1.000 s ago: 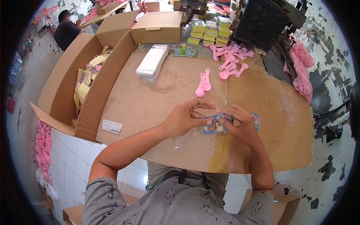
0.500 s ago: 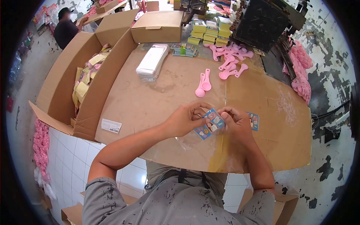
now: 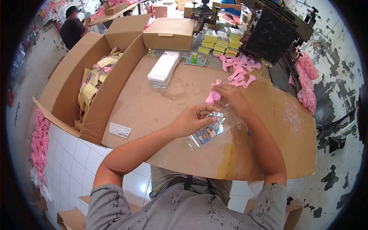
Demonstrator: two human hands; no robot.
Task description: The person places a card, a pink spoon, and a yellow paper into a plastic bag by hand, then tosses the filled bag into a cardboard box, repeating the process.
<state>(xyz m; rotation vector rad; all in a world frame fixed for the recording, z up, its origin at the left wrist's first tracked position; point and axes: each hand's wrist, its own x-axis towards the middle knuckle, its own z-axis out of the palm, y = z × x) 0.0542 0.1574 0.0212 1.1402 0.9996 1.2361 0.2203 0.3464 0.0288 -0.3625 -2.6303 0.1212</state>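
My left hand (image 3: 194, 120) pinches a clear plastic bag with a blue printed card (image 3: 208, 132) inside, above the cardboard-covered table. My right hand (image 3: 234, 99) reaches forward over two pink spoons (image 3: 210, 100), its fingers at the one on the right; whether it grips that spoon is hard to tell. More pink spoons (image 3: 238, 71) lie in a pile behind my right hand. A stack of clear bags with white inside (image 3: 165, 69) lies at the back left of the table, beside a small bundle of cards (image 3: 194, 59).
An open carton (image 3: 109, 86) with packed items stands at the left, a closed box (image 3: 169, 32) behind. Yellow card stacks (image 3: 219, 41) and a black machine (image 3: 270, 30) are at the back. A white label (image 3: 120, 130) lies front left. A person (image 3: 72, 28) is at far left.
My right hand has left the card and moved forward to the two pink spoons. The card now shows inside a clear bag in my left hand. The view has shifted slightly.
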